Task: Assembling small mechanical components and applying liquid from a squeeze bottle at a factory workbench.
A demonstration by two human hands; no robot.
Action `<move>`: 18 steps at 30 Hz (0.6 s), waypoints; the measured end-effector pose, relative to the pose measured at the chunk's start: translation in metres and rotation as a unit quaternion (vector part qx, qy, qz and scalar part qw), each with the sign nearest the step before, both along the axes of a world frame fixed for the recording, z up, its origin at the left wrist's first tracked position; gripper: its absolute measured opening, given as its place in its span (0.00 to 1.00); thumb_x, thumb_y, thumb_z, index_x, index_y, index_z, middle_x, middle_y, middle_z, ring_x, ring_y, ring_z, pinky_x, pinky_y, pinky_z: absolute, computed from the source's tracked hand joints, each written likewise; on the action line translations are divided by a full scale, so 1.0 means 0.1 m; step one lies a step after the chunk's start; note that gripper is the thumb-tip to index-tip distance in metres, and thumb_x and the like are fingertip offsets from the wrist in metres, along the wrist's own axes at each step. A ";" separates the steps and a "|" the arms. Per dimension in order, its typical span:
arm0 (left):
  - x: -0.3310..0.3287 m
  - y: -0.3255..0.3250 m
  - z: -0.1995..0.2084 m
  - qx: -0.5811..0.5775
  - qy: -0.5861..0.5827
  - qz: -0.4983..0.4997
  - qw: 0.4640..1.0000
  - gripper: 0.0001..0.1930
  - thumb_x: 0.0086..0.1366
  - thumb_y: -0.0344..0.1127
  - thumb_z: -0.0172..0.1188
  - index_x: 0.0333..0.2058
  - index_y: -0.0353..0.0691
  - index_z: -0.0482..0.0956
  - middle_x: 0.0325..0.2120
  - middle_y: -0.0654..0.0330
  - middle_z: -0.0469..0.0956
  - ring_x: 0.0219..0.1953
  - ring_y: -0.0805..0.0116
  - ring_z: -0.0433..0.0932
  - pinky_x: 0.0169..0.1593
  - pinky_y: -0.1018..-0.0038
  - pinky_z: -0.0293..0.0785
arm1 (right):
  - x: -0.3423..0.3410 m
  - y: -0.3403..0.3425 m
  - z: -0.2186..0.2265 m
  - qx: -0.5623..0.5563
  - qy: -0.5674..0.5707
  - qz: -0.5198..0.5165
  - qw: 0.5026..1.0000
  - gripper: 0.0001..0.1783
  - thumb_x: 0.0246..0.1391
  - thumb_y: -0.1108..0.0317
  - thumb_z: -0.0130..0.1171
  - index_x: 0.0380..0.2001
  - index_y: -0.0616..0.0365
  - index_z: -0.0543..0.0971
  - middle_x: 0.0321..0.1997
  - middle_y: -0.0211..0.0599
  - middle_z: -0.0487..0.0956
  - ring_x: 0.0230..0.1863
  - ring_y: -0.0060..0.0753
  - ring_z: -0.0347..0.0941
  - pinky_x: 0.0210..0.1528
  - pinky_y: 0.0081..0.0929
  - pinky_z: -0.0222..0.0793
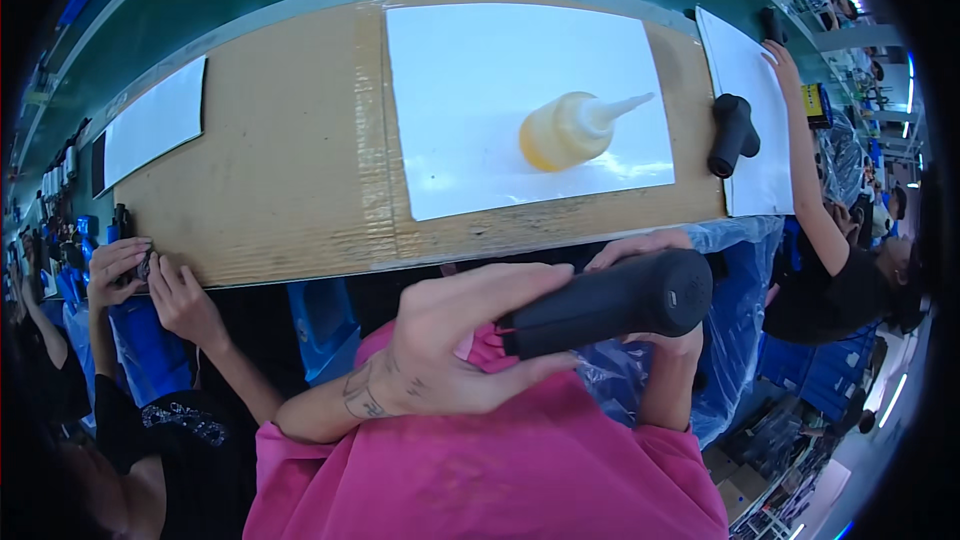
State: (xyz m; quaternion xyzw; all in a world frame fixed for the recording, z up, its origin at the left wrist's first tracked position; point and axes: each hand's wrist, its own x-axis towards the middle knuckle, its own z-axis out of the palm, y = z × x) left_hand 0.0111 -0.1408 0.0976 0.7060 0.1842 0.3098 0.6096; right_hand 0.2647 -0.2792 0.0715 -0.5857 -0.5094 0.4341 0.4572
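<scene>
One black unit (625,302), looking mostly assembled, gripped in your left hand (448,342) and right hand (642,244); what's left undone, cannot tell.

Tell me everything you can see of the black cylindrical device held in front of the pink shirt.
The black cylindrical device looks like matte plastic. Its rounded right end carries a small slot-like opening and faint dots. The left hand grips the other end between thumb and fingers; a trace of red shows there, too small to identify. The right hand is partly hidden behind the body. The device lies crosswise in the picture, its right end slightly higher.
</scene>
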 end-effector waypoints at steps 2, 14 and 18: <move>0.16 -0.05 0.04 0.100 -0.029 0.018 0.994 0.33 0.47 0.30 0.83 0.53 0.28 0.82 0.43 0.44 0.85 0.41 0.57 0.88 0.44 0.73 0.84 | -0.05 -0.01 0.09 0.049 0.136 -0.061 0.988 0.45 0.33 0.61 0.88 0.53 0.65 0.73 0.51 0.58 0.83 0.54 0.48 0.82 0.60 0.43 0.76; 0.16 0.11 -0.10 0.114 -0.033 0.020 0.993 0.31 0.48 0.27 0.81 0.52 0.29 0.81 0.47 0.42 0.84 0.47 0.54 0.87 0.47 0.69 0.85 | 0.01 0.33 0.29 0.150 -0.057 -0.028 0.987 0.41 0.31 0.63 0.88 0.50 0.67 0.80 0.47 0.54 0.84 0.50 0.47 0.83 0.56 0.41 0.78; 0.01 0.03 -0.14 -0.221 -0.151 0.012 0.963 0.24 0.57 0.20 0.73 0.52 0.25 0.76 0.54 0.30 0.77 0.53 0.50 0.84 0.56 0.62 0.83 | -0.05 0.36 0.18 0.178 -0.001 -0.078 0.981 0.40 0.32 0.64 0.87 0.50 0.67 0.79 0.47 0.54 0.84 0.51 0.49 0.82 0.56 0.44 0.79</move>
